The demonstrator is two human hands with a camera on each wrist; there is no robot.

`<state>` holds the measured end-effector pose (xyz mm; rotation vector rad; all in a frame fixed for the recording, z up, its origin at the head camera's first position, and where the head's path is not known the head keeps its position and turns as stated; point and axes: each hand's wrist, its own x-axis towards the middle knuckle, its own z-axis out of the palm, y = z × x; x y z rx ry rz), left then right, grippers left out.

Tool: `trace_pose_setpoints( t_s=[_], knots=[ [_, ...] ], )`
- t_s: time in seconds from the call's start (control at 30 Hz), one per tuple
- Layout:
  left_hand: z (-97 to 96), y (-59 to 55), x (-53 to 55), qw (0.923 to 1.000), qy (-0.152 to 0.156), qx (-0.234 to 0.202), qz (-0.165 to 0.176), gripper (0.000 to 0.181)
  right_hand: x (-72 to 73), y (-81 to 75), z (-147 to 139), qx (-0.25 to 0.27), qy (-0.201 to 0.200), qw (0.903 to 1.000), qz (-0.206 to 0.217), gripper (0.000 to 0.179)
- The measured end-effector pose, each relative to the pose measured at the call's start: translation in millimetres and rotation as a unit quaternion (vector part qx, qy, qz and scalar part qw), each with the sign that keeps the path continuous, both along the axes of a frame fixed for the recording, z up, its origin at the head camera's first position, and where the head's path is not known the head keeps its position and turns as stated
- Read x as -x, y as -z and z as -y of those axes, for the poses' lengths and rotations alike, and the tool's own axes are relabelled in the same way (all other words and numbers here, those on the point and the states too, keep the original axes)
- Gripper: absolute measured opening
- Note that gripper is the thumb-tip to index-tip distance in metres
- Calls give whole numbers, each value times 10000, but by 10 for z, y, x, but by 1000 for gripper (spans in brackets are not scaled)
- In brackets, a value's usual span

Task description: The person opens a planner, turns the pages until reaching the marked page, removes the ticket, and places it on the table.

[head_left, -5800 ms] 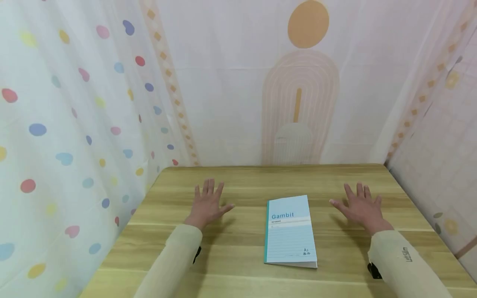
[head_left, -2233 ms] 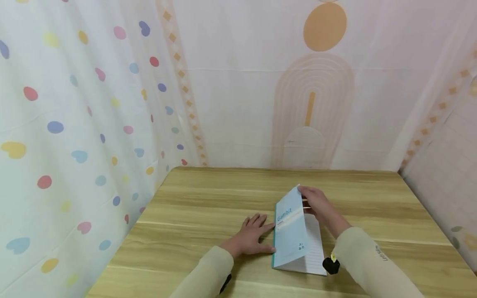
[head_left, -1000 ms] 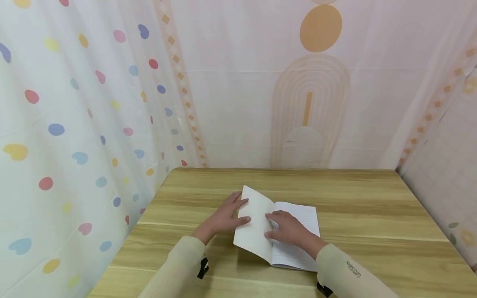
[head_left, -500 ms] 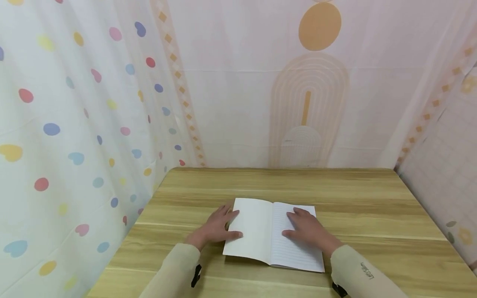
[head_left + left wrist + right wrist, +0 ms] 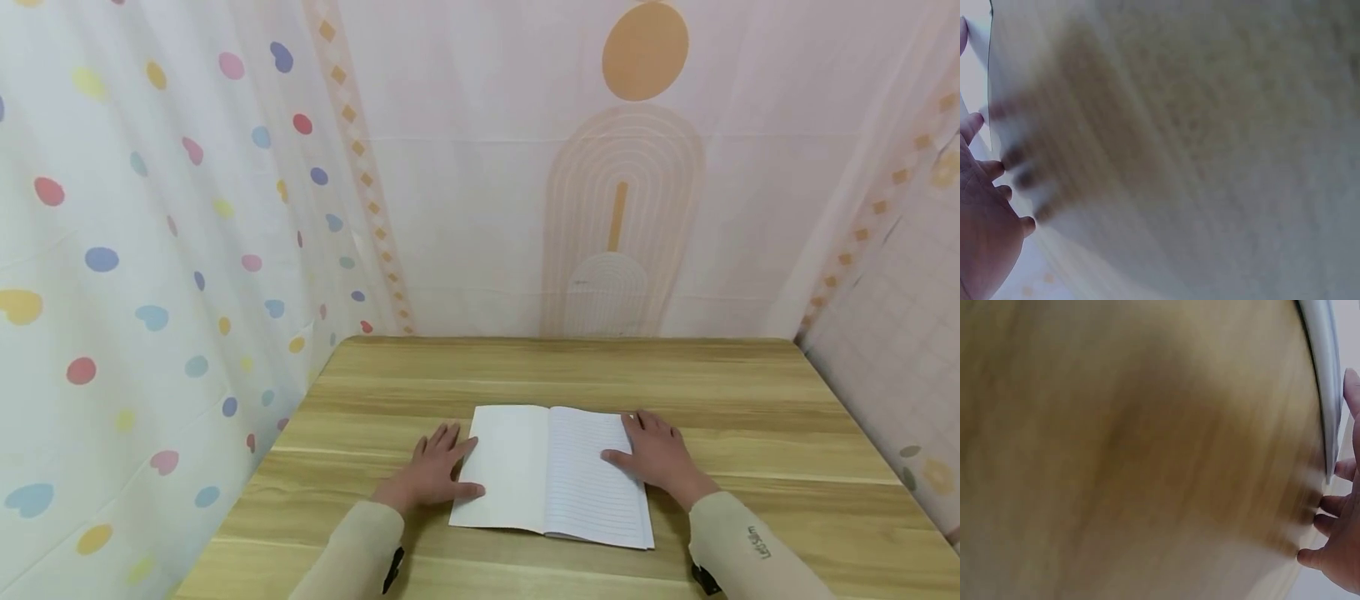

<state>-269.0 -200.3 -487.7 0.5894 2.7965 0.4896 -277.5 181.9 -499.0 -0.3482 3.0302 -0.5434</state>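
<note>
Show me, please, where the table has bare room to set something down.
The table is bare between the open notebook and the curtain behind it. More bare wood lies right of the right hand and left of the left hand. It is crowded around the notebook, with a hand at each outer side.

Matt paper notebook (image 5: 510, 467), smooth wood-grain table (image 5: 570, 367), creased cloth curtain (image 5: 450, 183), matt cloth sleeves (image 5: 358, 537)

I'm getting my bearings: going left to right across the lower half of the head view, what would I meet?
Dotted curtain, left cream sleeve, blank notebook page, ruled notebook page, right cream sleeve, flowered curtain.
</note>
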Motion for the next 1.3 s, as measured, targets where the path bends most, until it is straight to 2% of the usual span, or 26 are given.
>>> trace_pose_setpoints(
  t_s=[0.2,0.4,0.53,0.8,0.93,1.17,1.3],
  knots=[
    [-2,35,-28,9999,-13,-104,44,88,-7,-41,-14,77,40,9999,70,89],
    [19,69,-39,9996,-68,-279,56,90,4,-1,-11,105,62,9999,36,88],
    [48,94,-45,9995,-40,-296,38,91,11,26,-6,105,42,9999,56,88],
    [38,112,-32,9998,4,-193,-4,90,-18,-24,4,233,53,9997,8,83],
    [34,129,-14,9999,48,-137,-7,91,-14,-8,8,416,99,9990,-95,77],
    [38,138,-1,9998,95,-201,-19,94,39,-22,70,792,250,9950,-559,62],
    [35,137,-2,9999,10,-110,28,92,61,-106,134,1589,486,9859,-200,58]
  ],
)
